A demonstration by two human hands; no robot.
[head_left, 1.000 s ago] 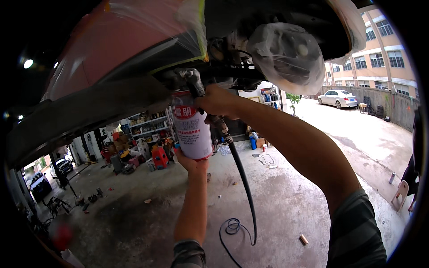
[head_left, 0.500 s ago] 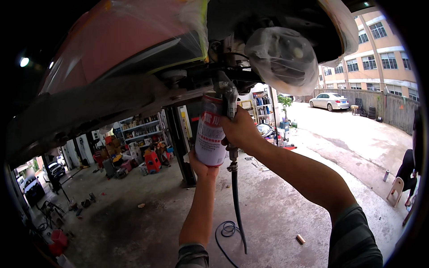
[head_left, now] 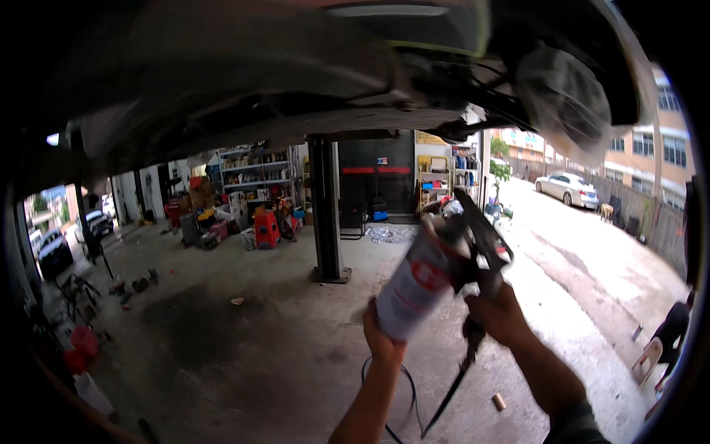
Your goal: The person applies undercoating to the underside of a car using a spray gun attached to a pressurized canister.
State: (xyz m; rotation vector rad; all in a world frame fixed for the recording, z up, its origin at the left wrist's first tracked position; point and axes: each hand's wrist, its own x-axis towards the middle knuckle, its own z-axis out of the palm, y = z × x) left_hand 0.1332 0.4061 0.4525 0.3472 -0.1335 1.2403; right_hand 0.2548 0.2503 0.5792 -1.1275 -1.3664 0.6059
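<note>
My left hand grips the bottom of a white and red spray can, which tilts up to the right. My right hand holds a black air tool with a black hose hanging from it down to the floor. Both hands are at chest height, well below the underside of the raised car. The wheel hub wrapped in clear plastic is above and to the right of my hands.
A black lift post stands behind my hands. Shelves and red stools fill the back of the garage. A white car is parked outside on the right. A person crouches by a small stool at the right edge.
Both hands have come down and away from the car's underside with the can and the air tool. The view has swung so more of the garage floor shows.
</note>
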